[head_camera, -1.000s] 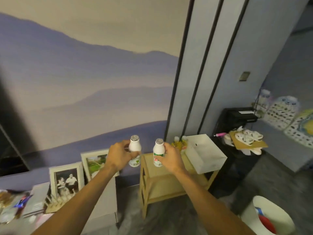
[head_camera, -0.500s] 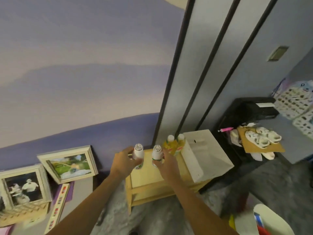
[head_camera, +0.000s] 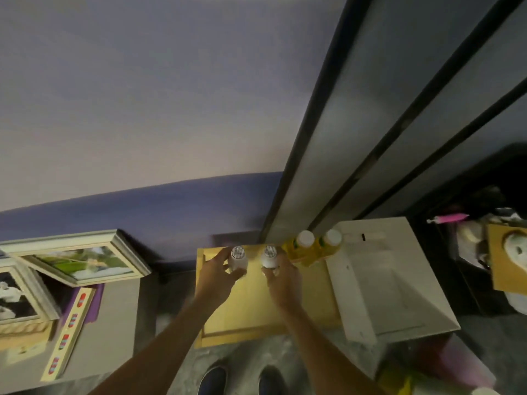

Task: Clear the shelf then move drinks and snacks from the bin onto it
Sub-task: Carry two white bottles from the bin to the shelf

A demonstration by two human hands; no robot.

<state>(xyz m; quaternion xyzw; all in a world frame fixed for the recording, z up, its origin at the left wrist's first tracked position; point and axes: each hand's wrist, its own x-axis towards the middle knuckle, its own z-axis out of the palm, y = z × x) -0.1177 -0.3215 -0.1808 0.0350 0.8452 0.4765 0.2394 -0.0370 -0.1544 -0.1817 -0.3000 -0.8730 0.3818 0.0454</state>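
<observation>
Mid-frame, the left hand (head_camera: 216,276) has its fingers wrapped round the left white bottle (head_camera: 238,259). The right hand (head_camera: 285,277) clasps the right white bottle (head_camera: 269,257). Both bottles are upright at the wooden shelf's (head_camera: 251,309) rear, beside two yellow bottles (head_camera: 313,248).

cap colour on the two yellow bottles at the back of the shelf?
White caps on both bottles; the head view shows them from above.
</observation>
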